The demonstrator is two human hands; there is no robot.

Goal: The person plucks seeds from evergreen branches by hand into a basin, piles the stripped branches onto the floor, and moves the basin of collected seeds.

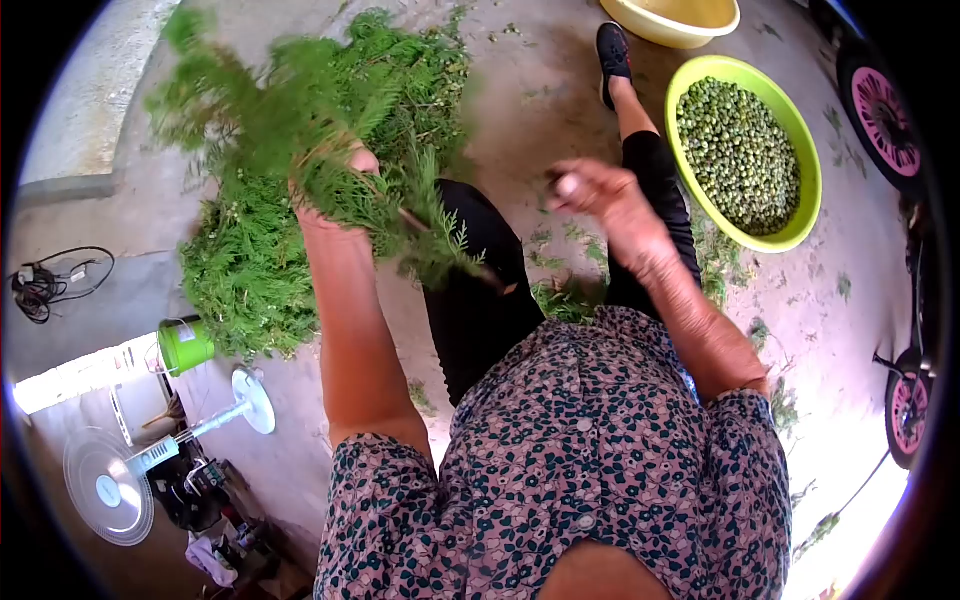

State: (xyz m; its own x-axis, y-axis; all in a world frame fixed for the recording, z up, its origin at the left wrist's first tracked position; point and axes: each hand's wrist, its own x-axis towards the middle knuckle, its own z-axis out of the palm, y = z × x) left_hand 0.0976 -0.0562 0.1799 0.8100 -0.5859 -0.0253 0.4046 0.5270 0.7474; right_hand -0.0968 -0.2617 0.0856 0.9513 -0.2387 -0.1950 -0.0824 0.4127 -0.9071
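Observation:
A leafy green branch [270, 110] is held up by my left hand [340, 185], whose fingers are wrapped round it and partly covered by foliage. Part of the branch blurs with motion, and some sprigs hang over my left knee. My right hand [605, 195] is raised over the floor between my legs, its thumb and fingers pressed together. Whatever may be in that pinch is too small and blurred to name. Small round green fruits [735, 155] fill much of a yellow-green basin [811, 185] beyond my right hand.
A big pile of cut green branches [245, 265] lies on the floor at the left. A pale yellow basin [680, 34] stands at the top. Further out are a green bucket [186, 345], a fan [110, 490], a coiled cable [38, 290] and a pink wheel [885, 118].

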